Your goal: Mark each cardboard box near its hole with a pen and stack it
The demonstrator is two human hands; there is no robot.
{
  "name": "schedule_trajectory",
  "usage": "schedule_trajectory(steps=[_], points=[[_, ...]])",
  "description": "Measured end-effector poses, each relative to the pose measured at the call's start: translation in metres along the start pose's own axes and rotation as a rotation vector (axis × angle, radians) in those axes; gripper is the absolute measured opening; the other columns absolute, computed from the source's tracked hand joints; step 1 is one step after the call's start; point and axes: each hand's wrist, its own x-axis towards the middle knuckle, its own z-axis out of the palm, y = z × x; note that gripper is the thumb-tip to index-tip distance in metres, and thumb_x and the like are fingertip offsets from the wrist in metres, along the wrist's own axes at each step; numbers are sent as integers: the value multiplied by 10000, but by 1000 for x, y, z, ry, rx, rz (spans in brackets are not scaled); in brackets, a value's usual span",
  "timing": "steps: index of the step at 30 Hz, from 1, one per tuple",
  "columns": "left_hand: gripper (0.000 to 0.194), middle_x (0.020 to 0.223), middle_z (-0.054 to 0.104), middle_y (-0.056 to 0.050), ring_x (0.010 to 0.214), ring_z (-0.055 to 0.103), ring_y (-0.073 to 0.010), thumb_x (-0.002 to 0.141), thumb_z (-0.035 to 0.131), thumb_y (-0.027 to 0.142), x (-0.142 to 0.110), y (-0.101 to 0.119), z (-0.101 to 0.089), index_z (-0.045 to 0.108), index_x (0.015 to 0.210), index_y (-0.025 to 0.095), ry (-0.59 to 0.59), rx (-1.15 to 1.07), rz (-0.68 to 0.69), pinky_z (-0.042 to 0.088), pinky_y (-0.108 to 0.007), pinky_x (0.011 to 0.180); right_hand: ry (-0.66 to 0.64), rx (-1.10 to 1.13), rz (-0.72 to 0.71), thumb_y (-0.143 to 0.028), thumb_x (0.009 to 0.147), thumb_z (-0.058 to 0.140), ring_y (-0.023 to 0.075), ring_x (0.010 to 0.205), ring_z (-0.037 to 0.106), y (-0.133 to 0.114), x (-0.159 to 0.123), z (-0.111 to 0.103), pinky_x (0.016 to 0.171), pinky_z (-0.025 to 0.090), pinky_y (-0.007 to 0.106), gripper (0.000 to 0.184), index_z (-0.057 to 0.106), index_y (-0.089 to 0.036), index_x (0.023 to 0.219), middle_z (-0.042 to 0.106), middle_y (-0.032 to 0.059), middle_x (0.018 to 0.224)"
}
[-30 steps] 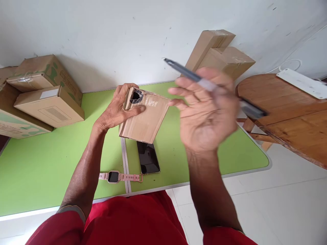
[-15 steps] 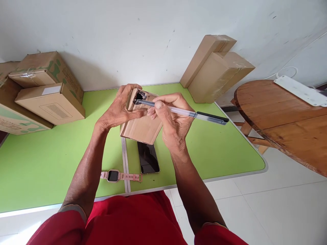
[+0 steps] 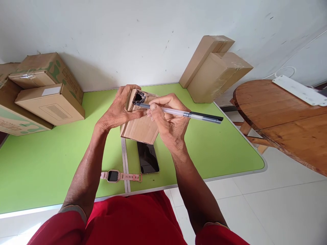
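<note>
My left hand (image 3: 120, 107) is closed around the far left end of a folded cardboard piece (image 3: 140, 127), its thumb pressed across the top face. Near that end the cardboard has a dark, rough-edged hole (image 3: 139, 97). In my right hand (image 3: 170, 119) a pen (image 3: 176, 111) is pinched between thumb and fingers. The pen's tip lies at the near edge of the hole, and its black-clipped cap end points right. Below the cardboard a dark-screened phone (image 3: 148, 158) lies on the table. Left of it rests a pink-strapped smartwatch (image 3: 113, 176).
Cardboard boxes (image 3: 51, 105) are stacked at the table's left. Two more cardboard boxes (image 3: 217, 75) stand against the wall at the back right. A round wooden table (image 3: 286, 126) with a white power strip (image 3: 298, 90) stands right of the green table (image 3: 209, 149).
My right hand has shifted slightly left and the pen tip has moved from the hole's left side down to its near edge. My left hand keeps its grip.
</note>
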Motion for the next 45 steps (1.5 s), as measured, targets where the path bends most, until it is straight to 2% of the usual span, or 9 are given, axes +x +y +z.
schedule_trajectory(steps=[6, 15, 26, 29, 32, 34, 37, 39, 45], points=[[628, 1424, 629, -98, 1399, 531, -373, 823, 830, 471, -1, -1, -1, 570, 1375, 321, 8, 14, 16, 507, -544, 1220, -4, -66, 29, -454, 1030, 719, 163, 591, 586, -2, 0, -3, 526, 474, 317, 274, 659, -265, 842, 677, -11, 732], [727, 1384, 617, -100, 1370, 542, -368, 834, 848, 699, -3, -4, 0, 553, 1377, 316, 28, 28, -11, 531, -536, 1153, 125, 35, -22, -274, 985, 724, 97, 556, 564, 8, 6, -6, 479, 424, 217, 183, 638, -260, 824, 645, -58, 720], [665, 1373, 641, -93, 1365, 571, -369, 863, 853, 695, -3, -8, -2, 586, 1352, 332, 52, 50, 30, 532, -576, 1183, 125, 61, -27, -521, 1068, 738, 147, 698, 694, 12, 6, -2, 634, 592, 288, 263, 675, -278, 989, 676, -35, 833], [692, 1315, 656, -95, 1341, 599, -386, 853, 831, 794, -2, -15, -6, 609, 1305, 319, 70, 51, 51, 537, -620, 1168, 207, -16, -108, -550, 1078, 731, 205, 786, 750, 11, 4, -18, 646, 622, 344, 238, 723, -328, 1161, 750, 11, 988], [731, 1260, 650, -100, 1282, 638, -394, 825, 827, 850, -1, -24, -10, 608, 1262, 306, 86, 35, 23, 569, -643, 1102, 316, -309, -154, -535, 1122, 652, 236, 896, 772, 22, -9, -51, 688, 635, 374, 261, 737, -338, 1272, 748, 51, 1134], [716, 1247, 638, -97, 1254, 644, -381, 819, 842, 831, -2, -26, -12, 600, 1239, 304, 91, 20, -11, 583, -629, 1071, 166, -594, -149, -417, 1153, 595, 250, 992, 773, 37, -27, -75, 791, 660, 402, 247, 764, -301, 1291, 745, 83, 1171], [611, 1248, 622, -87, 1241, 630, -346, 854, 857, 720, -4, -24, -14, 585, 1206, 302, 82, 15, -42, 572, -609, 1082, -364, -959, -110, -173, 1151, 459, 254, 1073, 755, 67, -66, -101, 848, 654, 379, 365, 799, -219, 1274, 763, 139, 1197], [531, 1257, 626, -79, 1261, 611, -332, 879, 856, 625, -4, -20, -15, 569, 1186, 300, 69, 26, -33, 545, -607, 1117, -624, -1052, -85, -32, 1100, 399, 253, 1050, 742, 83, -91, -108, 801, 629, 343, 472, 823, -190, 1233, 785, 153, 1153], [455, 1257, 647, -53, 1304, 601, -332, 899, 839, 577, -4, -16, -16, 548, 1140, 324, 60, 46, -33, 526, -594, 1117, -887, -1236, -165, 83, 1041, 371, 286, 1046, 711, 94, -119, -104, 855, 594, 386, 566, 804, -151, 1320, 811, 188, 1170]])
